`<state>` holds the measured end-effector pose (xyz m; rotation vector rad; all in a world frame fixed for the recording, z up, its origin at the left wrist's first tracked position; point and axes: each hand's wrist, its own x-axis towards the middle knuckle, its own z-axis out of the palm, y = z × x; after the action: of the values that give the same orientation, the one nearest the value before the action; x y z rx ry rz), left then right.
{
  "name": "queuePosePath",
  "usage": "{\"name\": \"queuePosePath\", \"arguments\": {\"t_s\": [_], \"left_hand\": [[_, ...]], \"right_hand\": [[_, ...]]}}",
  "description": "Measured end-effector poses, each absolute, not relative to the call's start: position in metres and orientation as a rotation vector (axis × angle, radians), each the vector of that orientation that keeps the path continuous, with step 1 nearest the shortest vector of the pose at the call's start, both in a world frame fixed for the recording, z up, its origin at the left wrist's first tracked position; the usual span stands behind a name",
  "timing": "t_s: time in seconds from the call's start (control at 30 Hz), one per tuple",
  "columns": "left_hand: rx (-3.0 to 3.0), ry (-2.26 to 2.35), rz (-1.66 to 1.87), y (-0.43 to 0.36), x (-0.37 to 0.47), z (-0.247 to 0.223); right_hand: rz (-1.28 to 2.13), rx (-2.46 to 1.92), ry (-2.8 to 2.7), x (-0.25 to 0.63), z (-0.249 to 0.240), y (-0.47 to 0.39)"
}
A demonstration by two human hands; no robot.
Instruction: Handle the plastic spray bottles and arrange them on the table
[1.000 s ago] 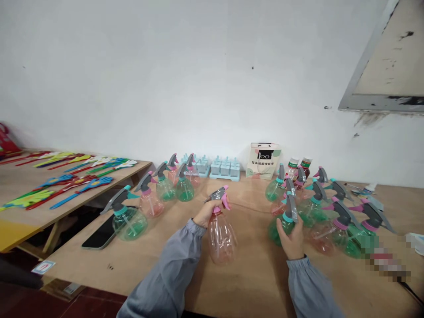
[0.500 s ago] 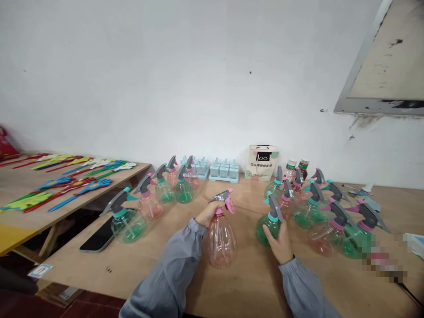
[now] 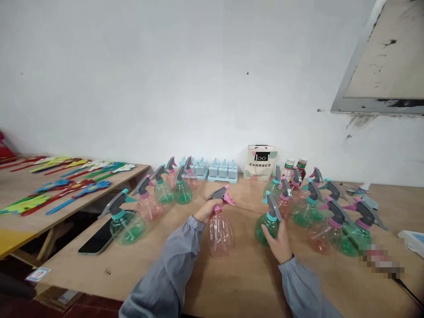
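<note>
My left hand [image 3: 206, 211] is closed round the neck of a pink see-through spray bottle [image 3: 221, 234], just under its grey head with the pink nozzle and trigger. The bottle is nearly upright at the middle of the wooden table. To the right, my right hand [image 3: 281, 244] grips a green spray bottle [image 3: 266, 227] with a turquoise collar; the thumb lies on its near side and the other fingers are partly hidden behind it. More pink and green spray bottles stand beyond both hands, such as a green one [image 3: 127, 229] at left and a pink one [image 3: 323, 236] at right.
A phone [image 3: 96, 238] lies by the left bottles. Along the wall stand light-blue moulds [image 3: 223, 171], a paper bag [image 3: 260, 163] and two jars [image 3: 289, 167]. Colourful hand-shaped toys [image 3: 79, 194] cover another table at left. A cable [image 3: 409, 289] runs off the right edge.
My left hand has moved the pink spray bottle slightly away from me, and its head has turned a little. My right hand keeps its hold on the green bottle. The view has shifted slightly.
</note>
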<state>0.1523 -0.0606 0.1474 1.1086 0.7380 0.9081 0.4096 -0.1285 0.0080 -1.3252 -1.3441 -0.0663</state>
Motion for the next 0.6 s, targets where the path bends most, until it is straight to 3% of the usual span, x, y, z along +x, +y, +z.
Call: {"name": "queuePosePath", "arguments": {"t_s": [0.3,0.43,0.6], "left_hand": [[1.146,0.752,0.989,-0.055,0.161,0.139],[1.243,0.734,1.209,-0.056,0.162,0.138],[1.496,1.030,1.302,-0.063,0.136,0.137]], "right_hand": [[-0.073,-1.330,-1.327,0.409,0.007,-0.128],[-0.060,-1.331,-1.333,0.409,0.006,-0.128],[-0.066,-1.329,-1.328,0.409,0.007,-0.128]]}}
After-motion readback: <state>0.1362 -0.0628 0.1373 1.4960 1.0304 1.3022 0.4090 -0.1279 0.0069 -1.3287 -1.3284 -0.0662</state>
